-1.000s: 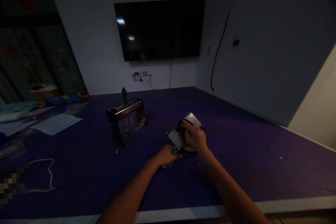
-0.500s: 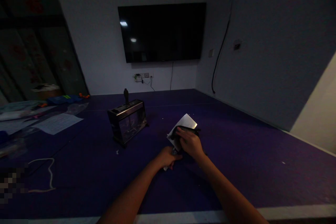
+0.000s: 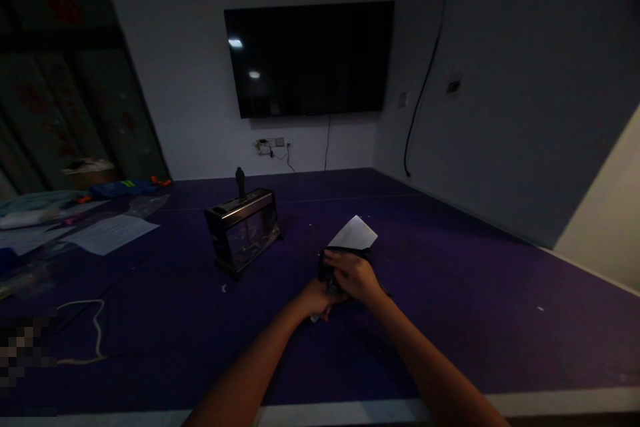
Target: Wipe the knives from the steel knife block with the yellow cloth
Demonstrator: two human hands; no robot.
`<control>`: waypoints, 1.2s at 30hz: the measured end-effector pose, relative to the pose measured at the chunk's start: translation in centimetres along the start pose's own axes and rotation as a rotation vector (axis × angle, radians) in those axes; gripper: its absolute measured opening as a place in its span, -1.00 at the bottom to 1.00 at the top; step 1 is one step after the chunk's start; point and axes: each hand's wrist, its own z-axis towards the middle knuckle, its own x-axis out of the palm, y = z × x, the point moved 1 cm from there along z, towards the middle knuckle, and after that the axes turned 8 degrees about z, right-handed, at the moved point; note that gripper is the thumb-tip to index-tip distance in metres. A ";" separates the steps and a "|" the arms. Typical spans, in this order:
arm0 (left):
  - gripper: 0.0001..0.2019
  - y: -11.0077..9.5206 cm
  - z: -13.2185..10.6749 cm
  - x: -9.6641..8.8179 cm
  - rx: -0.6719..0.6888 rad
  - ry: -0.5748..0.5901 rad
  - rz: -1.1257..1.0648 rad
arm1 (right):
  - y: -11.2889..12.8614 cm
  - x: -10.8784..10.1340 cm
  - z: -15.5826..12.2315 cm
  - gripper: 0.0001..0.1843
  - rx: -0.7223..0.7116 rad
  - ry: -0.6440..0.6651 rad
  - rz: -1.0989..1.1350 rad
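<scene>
We now have our right hand [image 3: 356, 275] lower down the blade [image 3: 354, 233] over the tabletop [image 3: 460, 327], gripping a dim black wad [image 3: 324, 268] and partly covering our left hand [image 3: 313, 297], clasped round a mostly hidden handle [image 3: 315, 318].

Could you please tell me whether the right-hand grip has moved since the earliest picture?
Yes: the right-hand grip has shifted left and slightly nearer the person, judged against the wall-mounted television.
</scene>
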 end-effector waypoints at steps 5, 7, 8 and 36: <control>-0.73 -0.1 -0.2 -0.2 0.005 0.039 0.114 | -1.7 -1.7 0.0 -0.60 0.126 -0.212 -0.047; -0.75 -0.3 -0.3 -0.3 0.004 0.052 0.172 | -2.5 -2.6 -0.1 -0.62 0.158 -0.304 -0.061; -0.75 -0.4 -0.3 -0.3 0.008 0.061 0.202 | -2.8 -3.0 -0.1 -0.63 0.173 -0.344 -0.067; -0.73 -0.4 -0.4 -0.4 0.000 0.073 0.212 | -4.6 -4.3 -0.7 -0.61 0.257 -0.507 -0.225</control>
